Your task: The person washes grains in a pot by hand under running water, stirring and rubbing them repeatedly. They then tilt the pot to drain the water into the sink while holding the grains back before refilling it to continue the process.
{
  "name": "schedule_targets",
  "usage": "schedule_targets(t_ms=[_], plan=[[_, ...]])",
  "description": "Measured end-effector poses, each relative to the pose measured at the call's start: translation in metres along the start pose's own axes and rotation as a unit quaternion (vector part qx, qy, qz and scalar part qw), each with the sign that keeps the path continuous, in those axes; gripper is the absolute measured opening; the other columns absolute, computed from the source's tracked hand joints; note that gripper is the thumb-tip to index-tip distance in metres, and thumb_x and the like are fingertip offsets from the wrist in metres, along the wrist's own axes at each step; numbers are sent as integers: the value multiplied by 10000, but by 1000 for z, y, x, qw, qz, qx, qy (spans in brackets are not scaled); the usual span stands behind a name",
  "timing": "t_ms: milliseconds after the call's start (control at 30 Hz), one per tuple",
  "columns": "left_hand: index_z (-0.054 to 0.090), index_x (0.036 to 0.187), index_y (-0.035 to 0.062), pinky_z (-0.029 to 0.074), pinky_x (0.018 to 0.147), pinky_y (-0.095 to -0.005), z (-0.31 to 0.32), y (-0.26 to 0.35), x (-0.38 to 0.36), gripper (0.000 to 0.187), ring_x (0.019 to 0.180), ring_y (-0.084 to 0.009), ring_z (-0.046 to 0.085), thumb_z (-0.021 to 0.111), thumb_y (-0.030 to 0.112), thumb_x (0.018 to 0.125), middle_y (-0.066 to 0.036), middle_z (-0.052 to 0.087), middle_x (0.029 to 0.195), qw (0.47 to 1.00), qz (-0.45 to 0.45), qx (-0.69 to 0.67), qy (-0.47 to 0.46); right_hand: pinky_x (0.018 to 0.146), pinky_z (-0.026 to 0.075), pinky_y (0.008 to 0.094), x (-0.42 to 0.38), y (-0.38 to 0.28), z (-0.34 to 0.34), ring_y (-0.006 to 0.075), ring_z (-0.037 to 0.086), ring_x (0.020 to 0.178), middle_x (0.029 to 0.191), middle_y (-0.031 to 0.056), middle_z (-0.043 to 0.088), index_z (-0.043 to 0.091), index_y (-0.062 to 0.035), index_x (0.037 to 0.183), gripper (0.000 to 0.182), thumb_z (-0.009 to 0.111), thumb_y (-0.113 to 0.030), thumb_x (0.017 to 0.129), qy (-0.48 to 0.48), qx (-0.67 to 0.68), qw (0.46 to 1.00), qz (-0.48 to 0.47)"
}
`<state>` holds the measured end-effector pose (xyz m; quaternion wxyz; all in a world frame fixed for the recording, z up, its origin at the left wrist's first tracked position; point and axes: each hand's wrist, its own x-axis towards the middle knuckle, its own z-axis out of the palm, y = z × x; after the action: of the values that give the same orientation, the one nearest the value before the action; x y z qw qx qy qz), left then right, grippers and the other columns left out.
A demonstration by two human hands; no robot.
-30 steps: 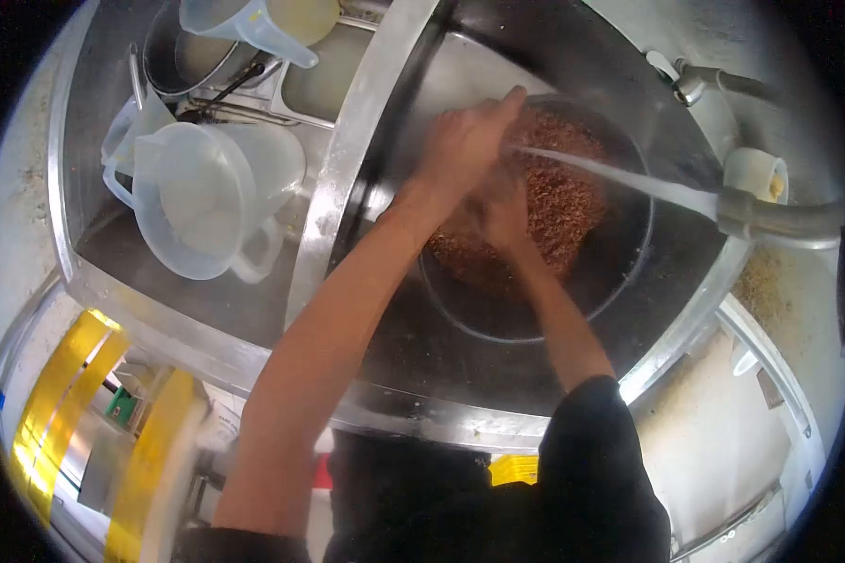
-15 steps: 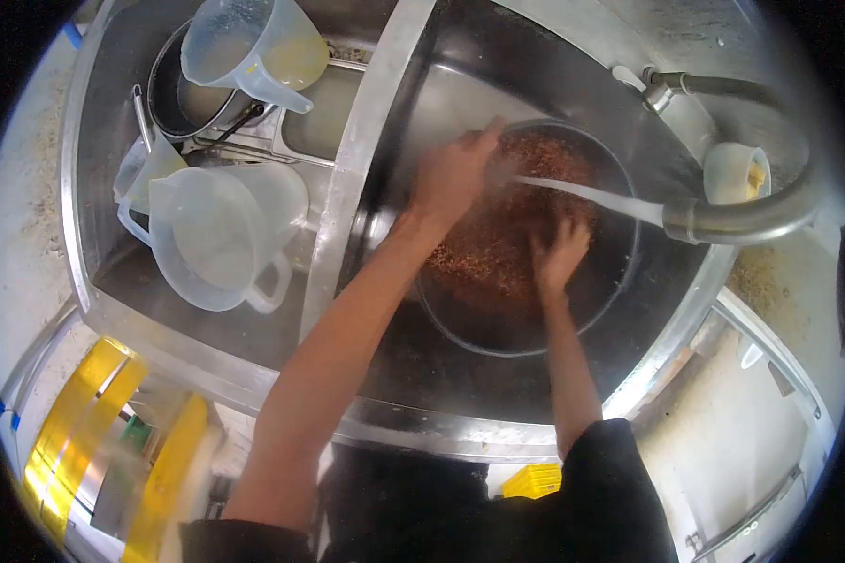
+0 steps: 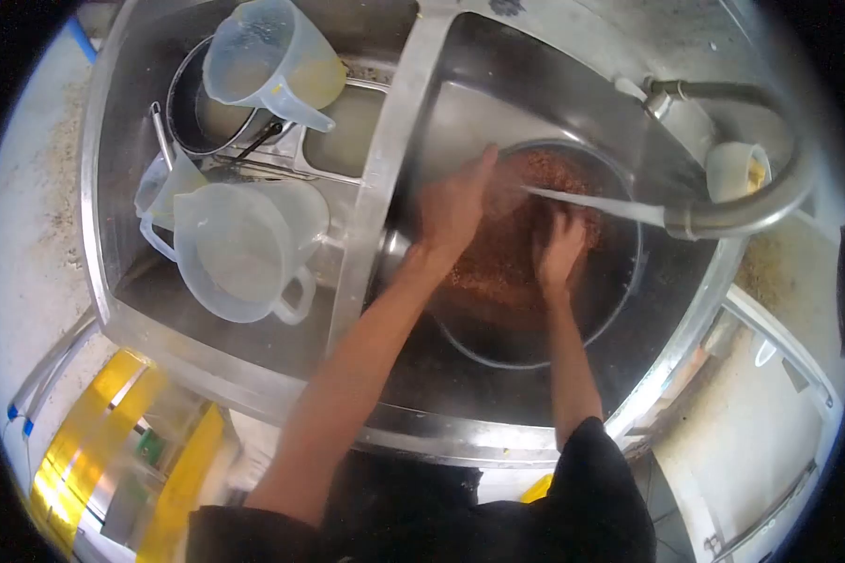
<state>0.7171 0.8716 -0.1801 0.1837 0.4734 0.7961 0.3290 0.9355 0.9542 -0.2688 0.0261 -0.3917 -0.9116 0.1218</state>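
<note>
A large round pot (image 3: pixel 634 272) with a thin pale rim stands in the right sink basin, holding wet reddish-brown grains (image 3: pixel 498 277). My left hand (image 3: pixel 453 211) is over the pot's left rim and appears to grip it; most of its fingers are hidden or blurred. Inside the pot, my right hand (image 3: pixel 563 246) touches the grains at the right, fingers apart and their tips partly sunk in. From the metal faucet (image 3: pixel 714 220) a stream of water (image 3: pixel 591 200) runs into the pot between my hands.
In the left basin are a large translucent measuring jug (image 3: pixel 230 253), another jug (image 3: pixel 272 61) tilted over a dark saucepan (image 3: pixel 186 103), and a smaller jug (image 3: pixel 164 188) with a handled utensil in it. A metal divider (image 3: pixel 376 188) separates the basins. A white cup (image 3: pixel 730 171) stands behind the faucet.
The view has shifted, so the sink appears slightly farther right and lower. My right hand's fingers have bent further into the grains. My left hand stays at the pot's rim.
</note>
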Motion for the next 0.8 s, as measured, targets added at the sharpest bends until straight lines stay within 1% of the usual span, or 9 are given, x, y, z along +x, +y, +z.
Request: schedule_targets(t_ms=[100, 233, 367, 433, 500, 567, 700, 767, 800], plan=[[491, 1359, 155, 550, 643, -439, 8, -6, 1, 495, 770, -361, 677, 560, 50, 880, -136, 690, 1039, 999, 23, -20, 25, 1040, 305, 561, 50, 0, 33, 370, 445, 1222, 1255, 211, 550, 569, -41, 1277, 516, 687, -298, 846, 199, 95, 970, 107], [471, 1385, 172, 560, 630, -441, 1, 0, -2, 531, 759, -356, 683, 543, 56, 872, -135, 697, 998, 999, -10, 27, -22, 1002, 329, 548, 32, -59, 91, 384, 534, 1142, 1133, 177, 626, 619, -22, 1174, 408, 639, -250, 837, 121, 76, 990, -16], [446, 1406, 186, 560, 634, -450, 6, -3, -5, 551, 775, -359, 682, 528, 66, 875, -138, 684, 1048, 1000, -9, 16, 10, 1044, 247, 615, -3, -31, 7, 397, 443, 1213, 1292, 203, 529, 581, -80, 1280, 558, 740, -291, 788, -166, 4, 985, -53], [431, 1416, 193, 562, 665, -448, 1, 1, -3, 562, 851, -359, 677, 520, 59, 878, -158, 657, 1115, 995, -48, 39, -79, 1026, 271, 591, 32, -14, 25, 409, 450, 1201, 1297, 223, 510, 499, -44, 1352, 591, 695, -285, 850, -29, 47, 995, 89], [431, 1416, 194, 561, 689, -452, 3, -2, -4, 554, 881, -365, 668, 512, 63, 884, -168, 651, 1123, 998, -45, 15, -43, 1015, 298, 559, 35, -22, 59, 411, 468, 1172, 1280, 231, 517, 494, -27, 1344, 496, 603, -274, 927, 104, -29, 993, 56], [432, 1416, 196, 560, 713, -457, 6, -2, -9, 546, 911, -371, 660, 503, 68, 890, -177, 644, 1131, 999, -31, -13, -19, 1013, 320, 529, -5, -32, 103, 403, 467, 1173, 1272, 247, 504, 506, -22, 1315, 457, 598, -251, 931, 18, 41, 999, 1], [434, 1417, 201, 551, 748, -465, 11, 3, -11, 512, 934, -377, 647, 490, 114, 915, -178, 644, 1113, 998, -55, -17, -31, 1006, 338, 524, -16, -39, 12, 403, 465, 1183, 1232, 260, 514, 525, -5, 1266, 424, 577, -258, 929, -241, 124, 962, -42], [428, 1422, 206, 551, 742, -464, 15, -2, -8, 517, 918, -371, 650, 495, 121, 917, -168, 649, 1095, 997, -74, 5, -39, 1018, 317, 546, 4, -32, 15, 361, 452, 1216, 1234, 240, 516, 541, -21, 1252, 419, 585, -245, 900, 25, -122, 992, 3], [415, 1431, 200, 555, 723, -458, 18, -4, -9, 543, 900, -360, 654, 512, 105, 905, -163, 653, 1062, 999, -38, 1, 8, 1018, 317, 546, 2, -35, 17, 361, 452, 1216, 1234, 240, 516, 541, -21, 1252, 419, 585, -245, 900, 21, -119, 993, -2]])
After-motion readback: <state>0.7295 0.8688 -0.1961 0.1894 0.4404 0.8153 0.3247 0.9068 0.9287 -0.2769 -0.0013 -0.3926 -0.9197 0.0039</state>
